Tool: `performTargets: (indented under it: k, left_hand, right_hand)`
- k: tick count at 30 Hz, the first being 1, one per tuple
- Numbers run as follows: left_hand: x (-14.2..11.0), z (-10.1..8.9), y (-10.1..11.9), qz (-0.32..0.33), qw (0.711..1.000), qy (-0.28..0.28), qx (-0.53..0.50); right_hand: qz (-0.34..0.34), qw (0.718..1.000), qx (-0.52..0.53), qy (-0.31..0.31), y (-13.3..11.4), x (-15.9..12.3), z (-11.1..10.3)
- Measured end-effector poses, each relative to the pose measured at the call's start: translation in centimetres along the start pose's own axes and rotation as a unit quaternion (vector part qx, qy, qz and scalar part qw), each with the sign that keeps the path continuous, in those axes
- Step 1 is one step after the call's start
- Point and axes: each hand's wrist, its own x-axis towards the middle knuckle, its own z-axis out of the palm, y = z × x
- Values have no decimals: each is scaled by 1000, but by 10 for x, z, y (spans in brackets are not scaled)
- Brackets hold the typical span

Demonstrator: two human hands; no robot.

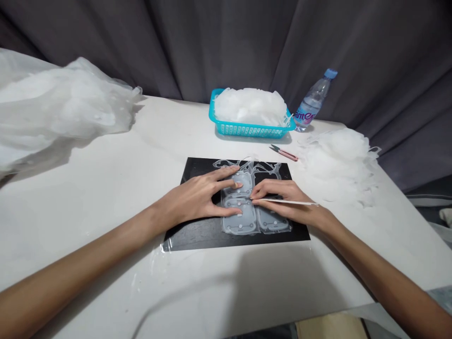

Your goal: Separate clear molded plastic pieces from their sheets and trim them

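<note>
On the right half of the black mat (194, 235) we have the translucent molded sheet (240, 223). Our left hand (197, 193) spreads open across its left part. Our right hand (293, 197) pinches a slim white tool (286, 202), pointing left, crosswise, at the panels' seam. Beyond, snips (284, 153); towards the tabletop's (197, 287) far edge, a blue basket (247, 131).
</note>
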Motion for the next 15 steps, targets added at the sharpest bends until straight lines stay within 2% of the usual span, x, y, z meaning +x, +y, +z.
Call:
performTargets:
  k: [8, 15]
  left_hand:
    - [-1, 2, -1, 7, 1000, 7, -4]
    - [0, 2, -1, 10, 1000, 11, -5]
  right_hand:
    - [-27, 999, -26, -7, 8, 2, 7]
    - [-19, 998, -52, -24, 7, 1, 1]
